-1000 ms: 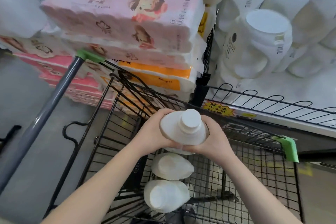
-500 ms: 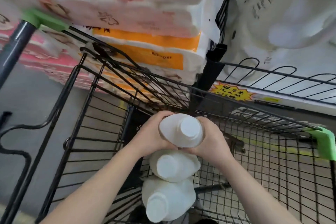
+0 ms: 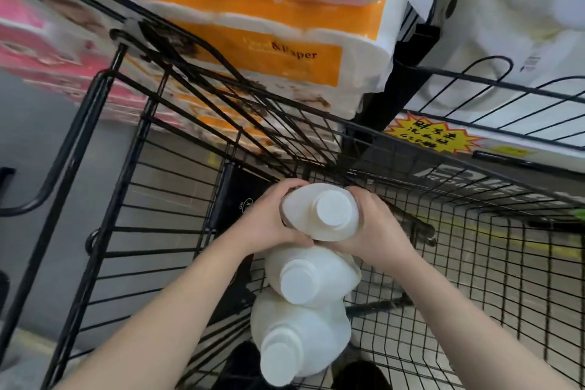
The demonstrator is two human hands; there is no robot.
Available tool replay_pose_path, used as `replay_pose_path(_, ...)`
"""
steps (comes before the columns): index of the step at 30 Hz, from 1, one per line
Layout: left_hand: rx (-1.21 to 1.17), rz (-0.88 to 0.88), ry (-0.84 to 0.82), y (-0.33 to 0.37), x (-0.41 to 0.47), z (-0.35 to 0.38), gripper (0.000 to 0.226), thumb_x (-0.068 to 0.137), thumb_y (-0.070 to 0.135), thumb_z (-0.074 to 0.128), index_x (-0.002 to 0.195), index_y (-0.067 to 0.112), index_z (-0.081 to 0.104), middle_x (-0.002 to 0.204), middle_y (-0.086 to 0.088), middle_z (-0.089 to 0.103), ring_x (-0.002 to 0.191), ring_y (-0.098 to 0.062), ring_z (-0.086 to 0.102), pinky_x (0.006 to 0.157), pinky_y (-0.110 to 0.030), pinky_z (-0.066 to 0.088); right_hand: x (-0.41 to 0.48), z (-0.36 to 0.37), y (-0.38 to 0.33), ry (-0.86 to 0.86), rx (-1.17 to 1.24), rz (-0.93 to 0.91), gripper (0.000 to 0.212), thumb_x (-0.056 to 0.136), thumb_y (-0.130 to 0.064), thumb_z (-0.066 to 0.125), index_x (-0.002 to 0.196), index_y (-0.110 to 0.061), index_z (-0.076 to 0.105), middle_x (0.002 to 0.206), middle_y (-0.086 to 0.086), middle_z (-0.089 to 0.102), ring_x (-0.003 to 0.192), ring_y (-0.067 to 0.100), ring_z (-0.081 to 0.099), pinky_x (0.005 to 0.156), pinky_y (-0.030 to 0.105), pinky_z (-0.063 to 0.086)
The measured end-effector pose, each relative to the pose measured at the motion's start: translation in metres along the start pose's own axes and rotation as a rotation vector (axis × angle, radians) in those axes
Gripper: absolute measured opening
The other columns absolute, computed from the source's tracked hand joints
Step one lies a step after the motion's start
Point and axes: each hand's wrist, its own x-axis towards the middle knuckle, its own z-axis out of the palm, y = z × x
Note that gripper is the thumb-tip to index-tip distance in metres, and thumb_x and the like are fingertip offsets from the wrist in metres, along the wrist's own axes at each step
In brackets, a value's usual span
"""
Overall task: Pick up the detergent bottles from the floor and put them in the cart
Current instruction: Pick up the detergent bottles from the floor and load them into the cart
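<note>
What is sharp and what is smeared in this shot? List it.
Head view: the held bottle, left hand and right hand are sharpest. Head view: the tissue packs and shelf jugs at the top are smeared, the jugs washed out to white. Head view: the wide lens bows the cart wires.

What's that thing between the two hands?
A white detergent bottle, gripped by the left hand and right hand, seen in the head view.
</note>
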Motion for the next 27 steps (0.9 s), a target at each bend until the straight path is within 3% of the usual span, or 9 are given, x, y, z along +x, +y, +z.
replay_pose_path(6,0.023,0.018,-0.010,0.004,-0.016,0.002,0.102,0.070,0.033,0.098,0.150,0.051,0.037,0.146,0.020,0.037,0.134,-0.006,0.043,0.113,-0.030,0.037,-0.014,-0.017,-0.005,-0.132,-0.012,0.008,0.103,0.069,-0.054,0.091,0.154,-0.032,0.039,0.150,-0.011,0.048,0.137,0.010,0.044,0.116,0.045,0.044)
replay_pose_path(11,-0.002,0.061,0.018,0.022,-0.028,-0.008,0.108,0.068,0.041,0.098,0.151,0.059,0.032,0.158,0.015,0.037,0.144,-0.007,0.042,0.122,-0.036,0.037,-0.023,-0.035,-0.029,-0.121,0.029,0.007,0.102,0.074,-0.045,0.093,0.158,-0.025,0.039,0.155,-0.010,0.044,0.146,0.010,0.040,0.121,0.031,0.035)
replay_pose_path(14,0.038,0.142,0.069,0.049,-0.036,-0.020,0.103,0.070,0.044,0.096,0.146,0.068,0.029,0.161,0.018,0.039,0.148,0.000,0.039,0.126,-0.038,0.035,-0.031,-0.053,-0.045,-0.094,0.050,-0.029,0.097,0.077,-0.039,0.092,0.158,-0.032,0.039,0.155,-0.014,0.046,0.144,0.005,0.043,0.122,0.031,0.037)
replay_pose_path(17,0.074,0.246,0.114,0.085,-0.050,-0.036,0.096,0.073,0.050,0.092,0.143,0.073,0.031,0.158,0.024,0.041,0.147,0.006,0.039,0.127,-0.040,0.036,-0.044,-0.078,-0.067,-0.025,0.096,-0.072,0.093,0.080,-0.042,0.090,0.158,-0.036,0.040,0.153,-0.018,0.049,0.138,-0.004,0.046,0.117,0.022,0.039)
replay_pose_path(20,0.115,0.375,0.160,0.125,-0.071,-0.054,0.094,0.079,0.050,0.089,0.155,0.056,0.034,0.156,0.025,0.042,0.145,0.008,0.040,0.125,-0.038,0.038,-0.062,-0.113,-0.094,0.080,0.152,-0.137,0.091,0.081,-0.047,0.088,0.157,-0.040,0.040,0.147,-0.025,0.052,0.132,-0.018,0.045,0.108,0.005,0.032)
replay_pose_path(22,0.104,0.460,0.207,0.155,-0.092,-0.065,0.093,0.081,0.048,0.088,0.158,0.046,0.037,0.155,0.024,0.044,0.145,0.007,0.042,0.124,-0.036,0.040,-0.078,-0.142,-0.117,0.151,0.200,-0.170,0.089,0.080,-0.048,0.089,0.156,-0.043,0.041,0.143,-0.028,0.055,0.132,-0.021,0.045,0.110,0.010,0.035)
replay_pose_path(27,0.092,0.664,0.281,0.236,-0.150,-0.087,0.086,0.082,0.056,0.083,0.155,0.048,0.039,0.152,0.029,0.048,0.142,0.008,0.046,0.122,-0.030,0.042,-0.131,-0.217,-0.177,0.353,0.275,-0.283,0.078,0.082,-0.042,0.089,0.148,-0.044,0.049,0.135,-0.028,0.063,0.129,-0.011,0.056,0.111,0.021,0.044)
